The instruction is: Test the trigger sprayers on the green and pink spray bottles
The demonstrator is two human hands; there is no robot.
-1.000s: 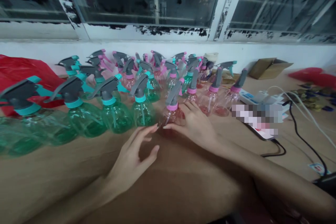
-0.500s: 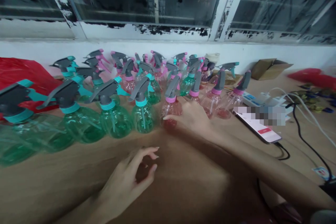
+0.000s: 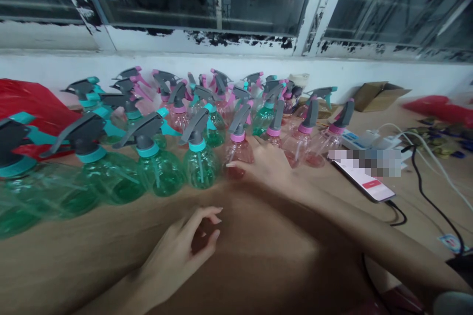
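My right hand (image 3: 268,162) is wrapped round the body of a pink spray bottle (image 3: 237,150) with a grey trigger head and pink collar; some fingers are hidden behind it. To its left stands a green spray bottle (image 3: 200,165) with a turquoise collar, apart from my hand. My left hand (image 3: 185,243) hovers over the bare front of the table, fingers curved and apart, nothing between them. More green bottles (image 3: 160,172) run off to the left. On the right are further pink bottles (image 3: 297,142).
Several more spray bottles (image 3: 179,113) crowd the back by the wall. A red plastic bag (image 3: 37,103) lies at the left. Right of the bottles are a phone (image 3: 364,179), a power strip (image 3: 356,139) with cables, and an open cardboard box (image 3: 379,96).
My view has shifted slightly, so the left-hand bottles sit a little further left. My right hand stays at the pink spray bottle, and my left hand keeps almost the same curved pose.
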